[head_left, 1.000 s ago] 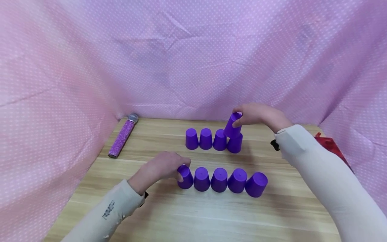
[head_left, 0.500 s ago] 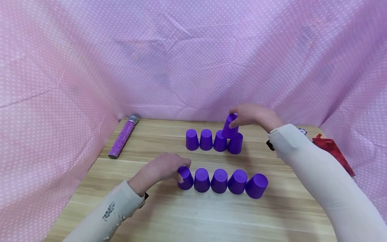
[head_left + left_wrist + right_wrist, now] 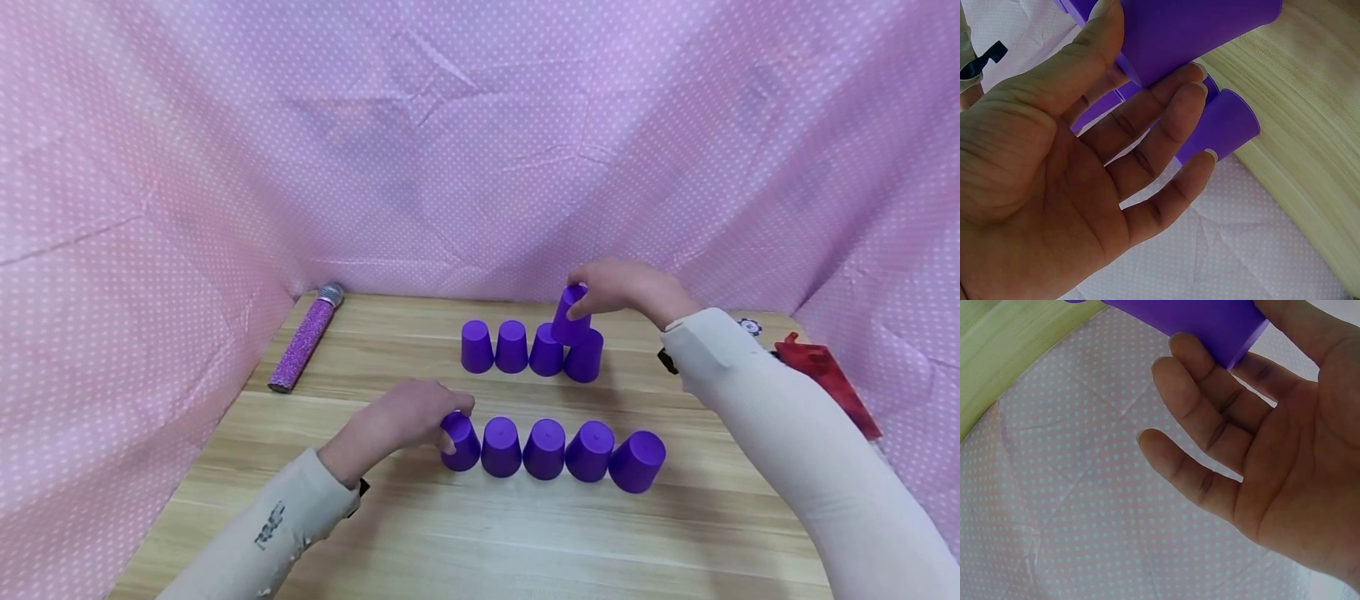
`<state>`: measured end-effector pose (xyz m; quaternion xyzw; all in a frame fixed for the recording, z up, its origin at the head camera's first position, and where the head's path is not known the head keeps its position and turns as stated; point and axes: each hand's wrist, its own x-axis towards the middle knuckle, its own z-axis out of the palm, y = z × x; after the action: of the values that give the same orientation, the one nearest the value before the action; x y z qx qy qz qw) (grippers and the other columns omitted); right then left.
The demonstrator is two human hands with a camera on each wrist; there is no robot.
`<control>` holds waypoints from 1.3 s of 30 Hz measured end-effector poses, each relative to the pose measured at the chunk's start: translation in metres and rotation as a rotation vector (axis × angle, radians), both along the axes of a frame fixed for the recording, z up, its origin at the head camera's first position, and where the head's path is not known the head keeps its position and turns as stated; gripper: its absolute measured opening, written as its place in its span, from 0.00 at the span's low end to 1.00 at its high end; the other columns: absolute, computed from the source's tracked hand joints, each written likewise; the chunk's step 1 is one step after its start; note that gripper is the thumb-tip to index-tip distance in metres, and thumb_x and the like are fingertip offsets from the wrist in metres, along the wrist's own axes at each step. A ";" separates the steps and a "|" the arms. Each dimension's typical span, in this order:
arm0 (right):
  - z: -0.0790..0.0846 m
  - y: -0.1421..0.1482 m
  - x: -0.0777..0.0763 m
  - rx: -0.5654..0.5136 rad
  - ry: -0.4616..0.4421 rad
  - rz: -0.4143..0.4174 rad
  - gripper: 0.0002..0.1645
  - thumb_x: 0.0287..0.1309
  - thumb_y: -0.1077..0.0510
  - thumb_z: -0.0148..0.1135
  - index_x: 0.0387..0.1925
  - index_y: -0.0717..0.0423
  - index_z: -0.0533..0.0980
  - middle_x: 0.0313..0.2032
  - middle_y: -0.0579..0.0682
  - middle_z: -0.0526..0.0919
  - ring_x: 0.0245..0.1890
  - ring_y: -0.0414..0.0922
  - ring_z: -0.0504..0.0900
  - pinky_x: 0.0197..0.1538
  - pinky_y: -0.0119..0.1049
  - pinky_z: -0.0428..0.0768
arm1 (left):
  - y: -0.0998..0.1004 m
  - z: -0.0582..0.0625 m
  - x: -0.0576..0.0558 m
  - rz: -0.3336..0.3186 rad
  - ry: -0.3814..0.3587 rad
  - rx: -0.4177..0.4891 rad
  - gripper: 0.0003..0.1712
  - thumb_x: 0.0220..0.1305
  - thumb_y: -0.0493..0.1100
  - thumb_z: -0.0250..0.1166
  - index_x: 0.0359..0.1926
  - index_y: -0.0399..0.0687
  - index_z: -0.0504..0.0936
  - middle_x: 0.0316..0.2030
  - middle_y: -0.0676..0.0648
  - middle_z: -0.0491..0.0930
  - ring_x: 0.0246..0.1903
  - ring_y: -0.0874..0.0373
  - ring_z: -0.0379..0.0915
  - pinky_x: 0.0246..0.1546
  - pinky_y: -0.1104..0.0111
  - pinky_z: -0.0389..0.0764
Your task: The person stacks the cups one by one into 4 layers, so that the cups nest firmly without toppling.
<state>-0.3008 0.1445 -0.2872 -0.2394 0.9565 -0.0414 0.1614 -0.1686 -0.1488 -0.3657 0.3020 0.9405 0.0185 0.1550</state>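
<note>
In the head view, my right hand (image 3: 615, 287) grips an upside-down purple cup (image 3: 570, 325) by its upper part. This cup overlaps the two rightmost cups of the back row, the third cup (image 3: 546, 354) and the end cup (image 3: 587, 360). Thumb and fingers of my left hand (image 3: 408, 414) pinch the leftmost cup (image 3: 463, 450) of the front row, which stands upside down on the table. In the left wrist view that pinched cup (image 3: 1197, 34) fills the top, with a back-row cup (image 3: 1225, 125) beyond the fingers. The right wrist view shows the raised cup (image 3: 1204, 325) between thumb and fingers.
Several more upside-down purple cups (image 3: 544, 454) continue the front row on the wooden table (image 3: 510, 550). A glittery purple microphone (image 3: 303, 342) lies at the left, a red pouch (image 3: 825, 379) at the right edge. Pink dotted cloth (image 3: 480, 150) hangs around the table.
My right hand has moved slightly left and down with its cup, now more over the gap between two back-row cups. My left hand keeps its place on the front-row cup.
</note>
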 end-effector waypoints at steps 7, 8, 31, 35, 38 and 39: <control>0.000 -0.001 0.000 -0.001 -0.018 -0.009 0.23 0.60 0.44 0.66 0.51 0.52 0.78 0.46 0.52 0.84 0.50 0.53 0.81 0.52 0.54 0.77 | 0.000 0.001 0.001 0.010 -0.006 -0.006 0.19 0.50 0.52 0.77 0.37 0.58 0.75 0.29 0.57 0.82 0.29 0.61 0.73 0.32 0.64 0.76; 0.001 -0.001 0.000 -0.002 -0.019 -0.008 0.23 0.60 0.44 0.66 0.51 0.52 0.78 0.46 0.52 0.84 0.50 0.53 0.81 0.52 0.54 0.77 | 0.000 0.001 0.000 0.010 -0.007 -0.005 0.19 0.50 0.52 0.77 0.37 0.57 0.75 0.29 0.57 0.81 0.29 0.61 0.73 0.32 0.64 0.75; 0.020 0.016 0.031 -0.084 0.081 -0.035 0.37 0.63 0.41 0.63 0.65 0.58 0.71 0.53 0.61 0.82 0.52 0.59 0.81 0.52 0.58 0.78 | -0.001 0.001 0.001 -0.006 -0.007 0.013 0.19 0.50 0.51 0.77 0.36 0.56 0.75 0.28 0.57 0.80 0.28 0.61 0.72 0.31 0.65 0.75; 0.021 0.027 0.059 -0.082 0.190 0.003 0.29 0.63 0.39 0.63 0.58 0.51 0.77 0.33 0.48 0.84 0.32 0.45 0.81 0.33 0.45 0.77 | -0.001 0.001 0.000 -0.018 -0.003 0.008 0.19 0.51 0.52 0.77 0.36 0.56 0.74 0.27 0.57 0.78 0.28 0.61 0.71 0.31 0.65 0.74; 0.010 0.032 0.082 -0.078 0.202 0.060 0.25 0.63 0.39 0.64 0.55 0.46 0.79 0.26 0.42 0.81 0.26 0.39 0.77 0.28 0.39 0.74 | -0.002 0.002 -0.001 -0.019 -0.004 0.003 0.20 0.51 0.52 0.76 0.36 0.56 0.74 0.26 0.57 0.77 0.28 0.61 0.71 0.31 0.65 0.74; 0.005 0.033 0.089 -0.083 0.189 0.082 0.24 0.62 0.39 0.64 0.55 0.46 0.79 0.26 0.41 0.80 0.26 0.38 0.77 0.28 0.38 0.73 | -0.002 0.003 -0.001 -0.015 -0.008 0.003 0.20 0.51 0.52 0.76 0.36 0.56 0.74 0.26 0.57 0.78 0.28 0.61 0.71 0.31 0.65 0.74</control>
<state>-0.2117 0.1779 -0.2825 -0.2875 0.9544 -0.0516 0.0621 -0.1694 -0.1510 -0.3629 0.3093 0.9375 0.0201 0.1583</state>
